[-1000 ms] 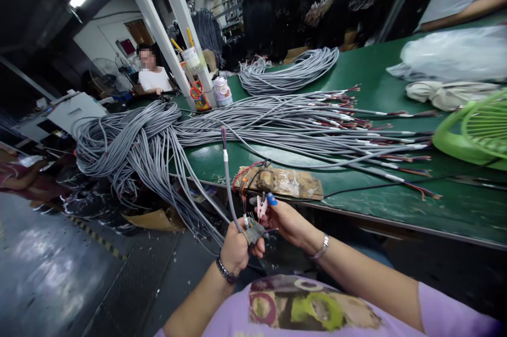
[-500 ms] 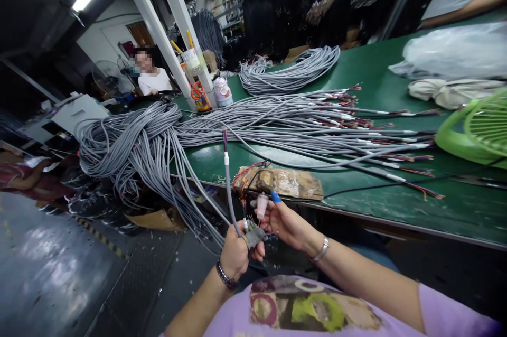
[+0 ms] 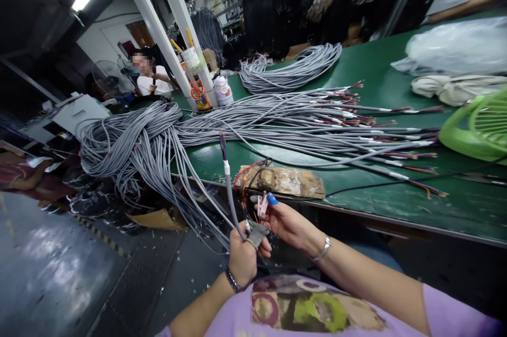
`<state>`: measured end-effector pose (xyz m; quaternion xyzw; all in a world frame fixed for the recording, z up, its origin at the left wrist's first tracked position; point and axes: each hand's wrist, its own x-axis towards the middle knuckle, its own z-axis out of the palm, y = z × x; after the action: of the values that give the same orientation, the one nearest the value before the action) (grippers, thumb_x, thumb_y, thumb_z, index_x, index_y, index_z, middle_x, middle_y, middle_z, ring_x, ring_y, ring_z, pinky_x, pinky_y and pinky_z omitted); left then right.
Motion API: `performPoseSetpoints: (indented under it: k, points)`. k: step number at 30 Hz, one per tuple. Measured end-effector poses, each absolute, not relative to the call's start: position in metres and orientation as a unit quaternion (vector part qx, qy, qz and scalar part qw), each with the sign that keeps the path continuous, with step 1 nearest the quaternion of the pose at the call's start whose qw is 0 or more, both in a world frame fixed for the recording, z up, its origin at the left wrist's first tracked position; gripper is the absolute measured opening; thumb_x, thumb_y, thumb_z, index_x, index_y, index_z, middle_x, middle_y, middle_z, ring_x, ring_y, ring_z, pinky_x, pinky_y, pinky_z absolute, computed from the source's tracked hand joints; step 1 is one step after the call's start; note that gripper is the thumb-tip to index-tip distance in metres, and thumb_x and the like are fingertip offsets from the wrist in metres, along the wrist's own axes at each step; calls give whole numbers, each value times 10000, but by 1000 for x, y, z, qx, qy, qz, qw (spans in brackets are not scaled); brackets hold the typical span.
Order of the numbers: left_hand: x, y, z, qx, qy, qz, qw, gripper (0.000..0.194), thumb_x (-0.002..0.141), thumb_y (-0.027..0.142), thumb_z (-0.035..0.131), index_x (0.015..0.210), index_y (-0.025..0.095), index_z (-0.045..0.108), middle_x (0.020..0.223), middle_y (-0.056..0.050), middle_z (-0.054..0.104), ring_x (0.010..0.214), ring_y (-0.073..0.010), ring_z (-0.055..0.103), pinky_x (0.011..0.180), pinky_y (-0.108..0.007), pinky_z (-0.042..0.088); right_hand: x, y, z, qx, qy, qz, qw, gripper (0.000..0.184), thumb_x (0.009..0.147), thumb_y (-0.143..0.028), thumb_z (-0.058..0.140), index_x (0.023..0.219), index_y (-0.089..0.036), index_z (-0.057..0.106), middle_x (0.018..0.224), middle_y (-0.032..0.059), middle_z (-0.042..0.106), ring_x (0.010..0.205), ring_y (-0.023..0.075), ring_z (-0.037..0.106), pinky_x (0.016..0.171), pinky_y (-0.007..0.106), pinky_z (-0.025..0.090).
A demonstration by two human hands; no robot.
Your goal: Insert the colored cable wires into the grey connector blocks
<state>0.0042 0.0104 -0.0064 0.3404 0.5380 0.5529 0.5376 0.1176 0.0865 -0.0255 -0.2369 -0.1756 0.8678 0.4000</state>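
Note:
My left hand (image 3: 242, 258) is closed round grey cable (image 3: 229, 194); grey wrapping covers its thumb. One cable end stands up above the fist, with a white band and thin coloured wires (image 3: 223, 147) at its tip. More loose coloured wires (image 3: 253, 220) fan out at the thumb. Close beside them my right hand (image 3: 287, 223) pinches a small pale pink clip-like tool (image 3: 262, 206); a blue cover sits on one fingertip. Whether its tip touches a wire is too small to tell.
On the green table (image 3: 372, 70) lie long grey cables (image 3: 277, 133) with stripped ends, a coiled bundle (image 3: 293, 70) and a taped cardboard piece (image 3: 297, 183). A green fan (image 3: 467, 131) and plastic bag (image 3: 455, 46) are at right. A person (image 3: 152, 75) is behind the posts.
My left hand has shifted slightly right and down, and the upright cable end tilts a little more to the left. The pink tool has turned in my right fingers.

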Motion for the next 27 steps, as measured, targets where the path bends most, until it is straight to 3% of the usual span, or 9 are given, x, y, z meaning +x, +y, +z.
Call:
performPoseSetpoints:
  k: [9, 20, 27]
  points:
    - [5, 13, -9, 345, 554, 530, 542, 360, 691, 479, 686, 629, 151, 551, 455, 13, 587, 332, -72, 468, 356, -172, 328, 113, 86, -22, -259, -169, 855, 416, 219, 784, -390, 667, 806, -172, 675, 739, 40, 666, 577, 129, 545, 562, 255, 445]
    - [-4, 1, -10, 359, 541, 529, 547, 364, 695, 498, 683, 669, 147, 589, 462, 4, 594, 345, -82, 486, 364, -180, 378, 123, 84, -20, -232, -173, 884, 367, 335, 843, -490, 547, 862, -174, 654, 784, 48, 663, 648, 125, 579, 572, 227, 457]
    - [0, 5, -8, 330, 538, 560, 537, 359, 686, 491, 690, 700, 146, 593, 473, 11, 595, 348, -79, 479, 359, -177, 361, 122, 84, -19, -256, -222, 851, 400, 172, 825, -342, 618, 837, -174, 654, 791, 33, 649, 643, 117, 552, 581, 227, 458]
